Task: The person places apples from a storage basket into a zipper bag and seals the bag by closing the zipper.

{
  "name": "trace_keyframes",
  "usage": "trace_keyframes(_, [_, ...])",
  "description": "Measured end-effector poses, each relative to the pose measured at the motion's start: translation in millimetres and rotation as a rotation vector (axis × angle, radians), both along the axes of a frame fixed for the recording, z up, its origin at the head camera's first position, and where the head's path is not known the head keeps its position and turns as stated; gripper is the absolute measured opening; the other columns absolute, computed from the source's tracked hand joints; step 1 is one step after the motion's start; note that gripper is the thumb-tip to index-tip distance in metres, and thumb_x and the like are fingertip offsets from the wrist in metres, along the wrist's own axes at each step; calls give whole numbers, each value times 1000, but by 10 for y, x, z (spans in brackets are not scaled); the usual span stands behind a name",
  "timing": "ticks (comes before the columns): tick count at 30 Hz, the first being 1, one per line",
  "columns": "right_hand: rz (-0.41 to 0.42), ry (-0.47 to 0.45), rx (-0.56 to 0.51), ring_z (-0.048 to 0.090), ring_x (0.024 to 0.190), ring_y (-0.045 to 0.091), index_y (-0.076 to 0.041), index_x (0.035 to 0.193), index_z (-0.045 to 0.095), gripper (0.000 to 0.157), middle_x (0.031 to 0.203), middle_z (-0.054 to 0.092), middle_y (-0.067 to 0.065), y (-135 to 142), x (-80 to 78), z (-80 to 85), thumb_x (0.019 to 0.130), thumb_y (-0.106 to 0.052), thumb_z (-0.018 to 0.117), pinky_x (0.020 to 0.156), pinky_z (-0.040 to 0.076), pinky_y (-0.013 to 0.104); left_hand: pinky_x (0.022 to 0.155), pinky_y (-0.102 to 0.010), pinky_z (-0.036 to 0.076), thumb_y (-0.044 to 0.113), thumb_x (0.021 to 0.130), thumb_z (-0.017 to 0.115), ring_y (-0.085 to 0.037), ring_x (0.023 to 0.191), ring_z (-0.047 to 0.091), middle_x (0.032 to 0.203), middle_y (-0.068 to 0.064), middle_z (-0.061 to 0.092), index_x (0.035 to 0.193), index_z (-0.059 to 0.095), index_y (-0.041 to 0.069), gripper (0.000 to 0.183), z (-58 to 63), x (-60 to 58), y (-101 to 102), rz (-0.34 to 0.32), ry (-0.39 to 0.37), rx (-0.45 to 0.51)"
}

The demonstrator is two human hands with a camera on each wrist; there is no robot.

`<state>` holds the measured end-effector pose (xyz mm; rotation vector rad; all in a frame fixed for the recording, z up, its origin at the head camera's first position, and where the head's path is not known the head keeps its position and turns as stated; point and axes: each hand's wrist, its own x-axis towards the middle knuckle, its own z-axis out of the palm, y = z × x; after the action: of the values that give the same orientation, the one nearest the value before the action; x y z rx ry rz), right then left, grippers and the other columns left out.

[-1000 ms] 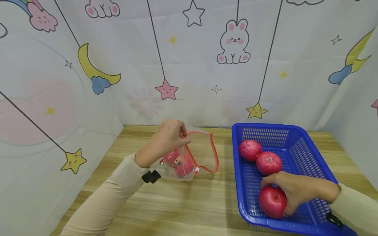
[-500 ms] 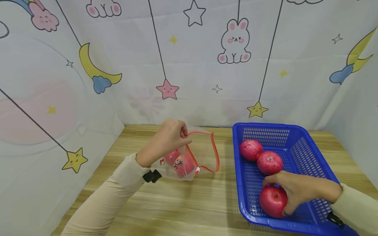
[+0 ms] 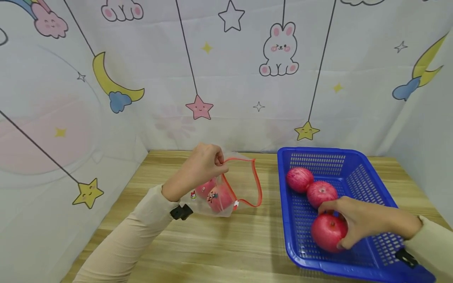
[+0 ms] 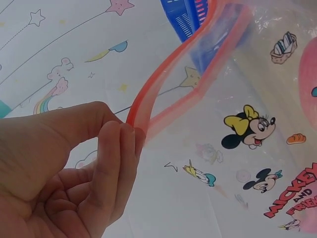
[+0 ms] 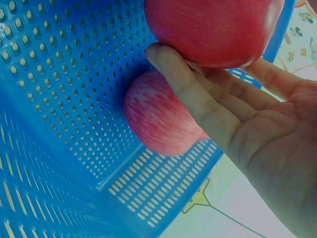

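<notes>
My left hand [image 3: 205, 163] pinches the orange-red zip edge of a clear zip bag [image 3: 247, 182] printed with cartoon figures. The bag's mouth gapes toward the right, and red apples [image 3: 221, 198] lie inside it. In the left wrist view, the thumb and fingers [image 4: 116, 153] meet on the orange strip. My right hand [image 3: 357, 220] grips a red apple [image 3: 329, 232] in the front part of the blue basket [image 3: 288, 236], thumb on the near side and fingers on the far side. Two other apples [image 3: 300, 180] sit behind it in the basket, partly seen in the right wrist view.
The blue plastic basket has perforated walls and stands on the right of the wooden table [image 3: 212, 251]. Bare tabletop lies between the bag and the basket. A white cartoon-printed curtain [image 3: 233, 78] hangs behind and at both sides.
My right hand has raised the gripped apple slightly and moved a little away from me. The left hand and the bag have stayed in place.
</notes>
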<state>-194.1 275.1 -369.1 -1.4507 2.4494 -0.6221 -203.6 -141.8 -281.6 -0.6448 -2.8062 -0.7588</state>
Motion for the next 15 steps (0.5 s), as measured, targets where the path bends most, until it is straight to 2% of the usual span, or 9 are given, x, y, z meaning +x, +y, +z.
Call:
trace_keyframes(2, [9, 32, -15, 56, 91, 2, -14, 114, 59, 62, 107, 61, -11, 0, -7, 9, 63, -32, 89, 69, 54, 25, 52, -25, 45, 2, 82, 71, -9, 48, 49, 61, 0, 57, 73, 61, 5, 14, -1, 0, -4, 3, -3, -1])
trace_keyframes(8, [19, 38, -28, 58, 90, 2, -9, 115, 60, 63, 106, 63, -11, 13, -26, 90, 64, -31, 90, 67, 54, 25, 51, -25, 43, 1, 81, 70, -9, 47, 46, 60, 0, 56, 73, 61, 5, 13, 0, 2, -11, 6, -3, -2])
trace_keyframes(15, [-31, 57, -12, 56, 87, 2, -3, 119, 60, 68, 107, 63, -9, 35, -44, 270, 66, -33, 90, 65, 53, 24, 51, -25, 44, 1, 82, 71, -9, 47, 47, 60, 0, 56, 74, 61, 5, 13, 4, 8, -18, 4, -8, 2])
